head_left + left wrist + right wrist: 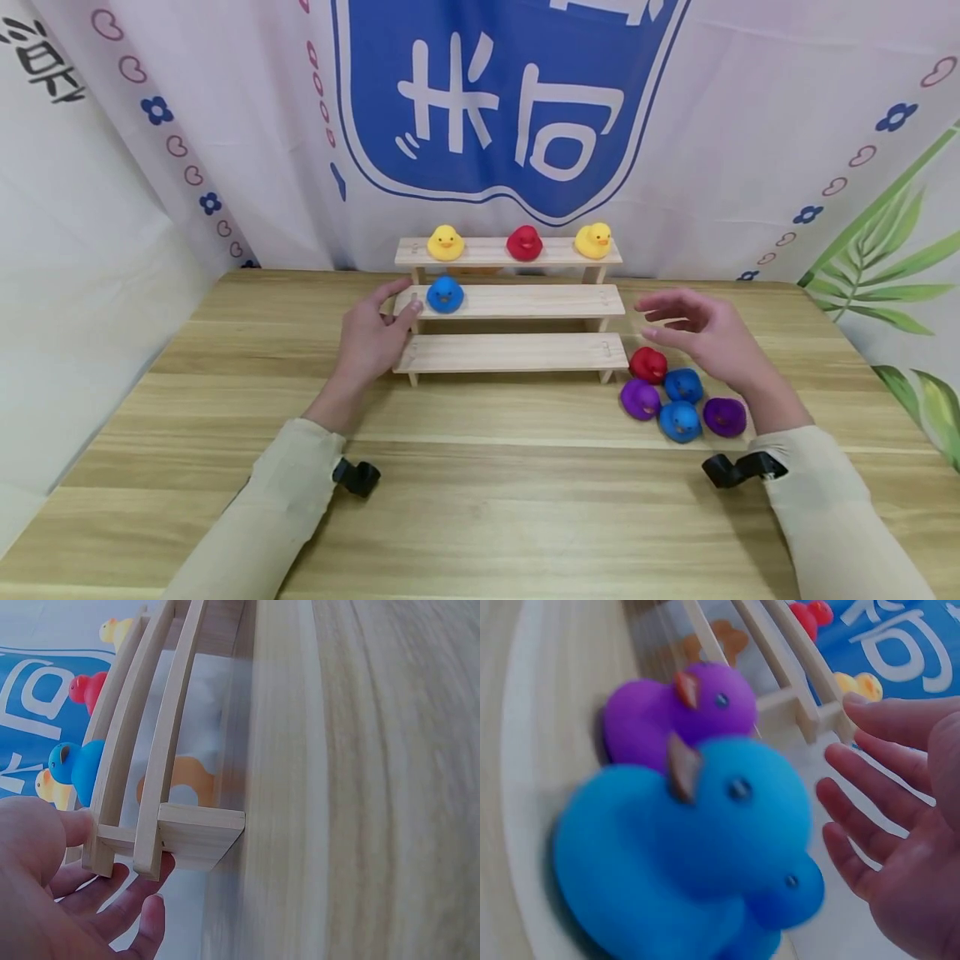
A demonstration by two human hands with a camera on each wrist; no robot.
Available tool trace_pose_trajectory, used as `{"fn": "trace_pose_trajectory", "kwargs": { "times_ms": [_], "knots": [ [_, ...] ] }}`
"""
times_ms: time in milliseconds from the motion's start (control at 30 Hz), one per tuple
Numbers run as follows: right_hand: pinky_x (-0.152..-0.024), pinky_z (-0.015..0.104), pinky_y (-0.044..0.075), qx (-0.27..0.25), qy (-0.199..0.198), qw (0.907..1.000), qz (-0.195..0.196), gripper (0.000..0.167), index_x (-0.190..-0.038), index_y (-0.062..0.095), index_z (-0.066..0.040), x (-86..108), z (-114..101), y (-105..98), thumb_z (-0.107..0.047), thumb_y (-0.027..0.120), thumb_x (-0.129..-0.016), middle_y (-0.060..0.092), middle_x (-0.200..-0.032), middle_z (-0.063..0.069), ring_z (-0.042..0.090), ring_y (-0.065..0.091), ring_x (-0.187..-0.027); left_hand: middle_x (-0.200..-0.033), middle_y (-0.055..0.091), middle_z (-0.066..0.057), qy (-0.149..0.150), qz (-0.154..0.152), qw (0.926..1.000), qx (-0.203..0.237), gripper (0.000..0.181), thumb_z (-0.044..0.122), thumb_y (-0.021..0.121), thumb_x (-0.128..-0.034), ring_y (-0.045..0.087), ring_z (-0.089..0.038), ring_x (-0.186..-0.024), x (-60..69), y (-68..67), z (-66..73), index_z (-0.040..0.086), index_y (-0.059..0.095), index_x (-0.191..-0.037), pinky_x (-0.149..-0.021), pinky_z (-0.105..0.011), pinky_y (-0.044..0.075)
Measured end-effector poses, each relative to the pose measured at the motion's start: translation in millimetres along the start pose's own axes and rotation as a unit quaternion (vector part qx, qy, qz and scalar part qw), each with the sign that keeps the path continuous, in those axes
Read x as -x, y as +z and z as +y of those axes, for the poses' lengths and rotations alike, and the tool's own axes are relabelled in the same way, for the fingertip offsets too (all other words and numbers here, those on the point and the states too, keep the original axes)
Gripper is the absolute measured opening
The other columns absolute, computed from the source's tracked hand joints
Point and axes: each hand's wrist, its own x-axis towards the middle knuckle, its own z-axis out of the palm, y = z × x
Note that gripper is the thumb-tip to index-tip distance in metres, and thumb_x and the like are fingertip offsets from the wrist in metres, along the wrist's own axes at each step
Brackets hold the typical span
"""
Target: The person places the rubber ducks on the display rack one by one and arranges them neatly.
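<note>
"Toy ducks [680, 423], nine by count, all on or beside the stepped stand [510, 353]. Any hard to make out?"

"Yes: right of the stand, in the right-wrist view, one blue duck mostly hidden by another, both blurred. Also an orange shape [731, 643] behind the stand, partly covered by its boards. Beyond the stand, a blue emblem [487, 162] on the curtain [262, 92], cut off at the top."

"And on the stand?"

"Top tier: two yellow ducks [446, 244], one toward each end, with one red duck [524, 244] between. Middle tier: one blue duck [445, 296], near the left end."

"Beside it?"

"On the counter [480, 517], just right of the stand, five: one red, two blue, two purple."

"Hands?"

"Left hand [372, 335] gripping the stand's left end, thumb at the middle tier. Right hand [697, 327] right of the stand, near the loose ducks, relaxed, holding nothing."
</note>
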Motion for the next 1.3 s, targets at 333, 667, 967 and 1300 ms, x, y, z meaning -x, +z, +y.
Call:
{"fn": "trace_pose_trajectory", "kwargs": {
  "times_ms": [333,667,967,1300],
  "knots": [
    [-0.096,0.023,0.056,0.024,0.043,0.9944,-0.094,0.044,-0.141,0.064,-0.012,6.1,21,-14,-0.026,0.075,-0.101,0.065,-0.144,0.016,0.036,0.065,-0.129,-0.096,0.064,-0.011,0.001,-0.004,1.0000,-0.002,0.051,0.035,0.060,-0.1094,0.052,-0.015,-0.057,0.2,-1.4,-0.2,0.024,0.050,-0.159,-0.046,-0.025,0.042],
    [-0.099,0.028,0.057,0.046,0.052,0.9885,-0.135,0.051,-0.141,0.065,-0.013,4.6,30,-14,-0.028,0.081,-0.095,0.067,-0.141,0.014,0.034,0.065,-0.127,-0.086,0.064,-0.010,0.011,0.003,0.9999,-0.006,0.051,0.035,0.060,-0.1090,0.052,-0.015,-0.055,-0.5,-1.6,-1.9,0.024,0.052,-0.158,-0.045,-0.026,0.041],
    [-0.105,0.043,0.052,0.055,0.039,0.9824,-0.174,0.052,-0.138,0.068,-0.014,-0.2,34,-12,-0.021,0.085,-0.090,0.068,-0.138,0.011,0.031,0.064,-0.124,-0.113,0.065,-0.014,0.013,0.004,0.9999,-0.005,0.051,0.034,0.061,-0.1091,0.055,-0.017,-0.061,-0.8,-2.0,-1.2,0.023,0.052,-0.158,-0.047,-0.025,0.043],
    [-0.095,0.034,0.052,0.088,0.060,0.9833,-0.148,0.041,-0.133,0.069,-0.014,-3.9,34,-7,-0.026,0.080,-0.096,0.069,-0.132,0.012,0.027,0.068,-0.115,-0.121,0.064,-0.013,0.002,0.004,1.0000,-0.009,0.051,0.035,0.060,-0.1093,0.056,-0.019,-0.065,0.1,-1.5,0.7,0.024,0.051,-0.158,-0.049,-0.025,0.043]
  ]
}}
